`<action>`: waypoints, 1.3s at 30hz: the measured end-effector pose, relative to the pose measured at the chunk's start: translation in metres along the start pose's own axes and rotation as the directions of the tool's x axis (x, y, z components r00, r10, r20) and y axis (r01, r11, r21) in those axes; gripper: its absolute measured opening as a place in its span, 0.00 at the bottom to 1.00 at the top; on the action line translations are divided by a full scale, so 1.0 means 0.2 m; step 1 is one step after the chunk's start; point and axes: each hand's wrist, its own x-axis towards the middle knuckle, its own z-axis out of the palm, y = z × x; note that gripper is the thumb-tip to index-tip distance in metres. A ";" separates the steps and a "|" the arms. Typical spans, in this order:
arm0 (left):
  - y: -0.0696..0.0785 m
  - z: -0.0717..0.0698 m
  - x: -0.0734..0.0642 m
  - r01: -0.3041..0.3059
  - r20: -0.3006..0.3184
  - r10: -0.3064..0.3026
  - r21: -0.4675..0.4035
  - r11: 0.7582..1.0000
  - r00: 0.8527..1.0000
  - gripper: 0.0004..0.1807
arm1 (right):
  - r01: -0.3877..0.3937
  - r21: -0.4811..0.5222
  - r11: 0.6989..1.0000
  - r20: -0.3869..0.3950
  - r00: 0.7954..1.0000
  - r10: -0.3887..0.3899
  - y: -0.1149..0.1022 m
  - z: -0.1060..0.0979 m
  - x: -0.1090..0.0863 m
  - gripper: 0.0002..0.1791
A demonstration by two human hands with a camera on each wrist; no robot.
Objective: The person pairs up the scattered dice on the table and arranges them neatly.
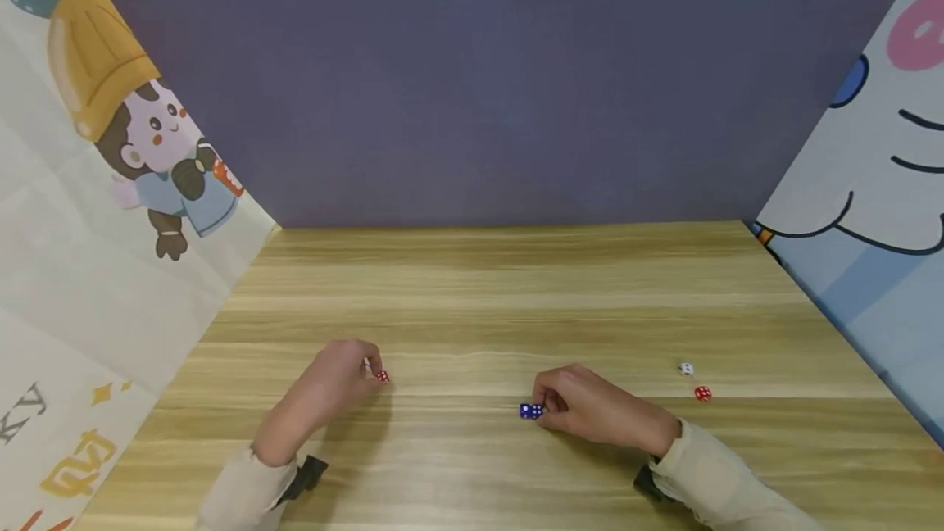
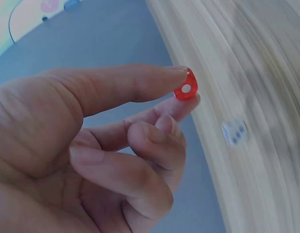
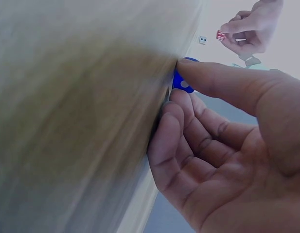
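My left hand [image 1: 341, 377] pinches a red die [image 2: 186, 86] between thumb and a fingertip, held just above the table. Close by, a white die [image 2: 234, 133] with dark pips lies on the wood, partly hidden behind the fingers in the head view. My right hand [image 1: 593, 406] is low at the table, pinching a blue die [image 1: 537, 411] with white pips. Against that die's left side sits another blue die [image 1: 525, 410]. In the right wrist view the fingertips cover part of the blue die [image 3: 184, 83].
To the right of my right hand, a second white die [image 1: 686, 369] and a second red die [image 1: 703, 393] lie on the wooden table [image 1: 472, 301]. A dark grey panel [image 1: 487, 88] rises along the far edge. Printed cloths [image 1: 88, 285] hang at both sides.
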 end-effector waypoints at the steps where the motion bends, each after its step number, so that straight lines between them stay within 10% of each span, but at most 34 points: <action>1: 0.02 0.00 0.00 -0.011 0.007 0.011 -0.004 1.000 1.000 0.07 | 0.002 -0.001 1.000 0.001 1.000 -0.002 0.00 0.00 0.00 0.06; 20: 0.29 0.19 0.17 -0.311 0.002 0.312 0.036 0.950 0.950 0.04 | -0.009 0.012 1.000 0.013 1.000 0.009 0.00 0.00 -0.01 0.06; 39: 0.44 0.38 0.39 -0.406 0.128 0.409 -0.049 0.913 0.904 0.04 | 0.013 -0.007 1.000 -0.004 1.000 -0.013 0.01 0.00 0.01 0.07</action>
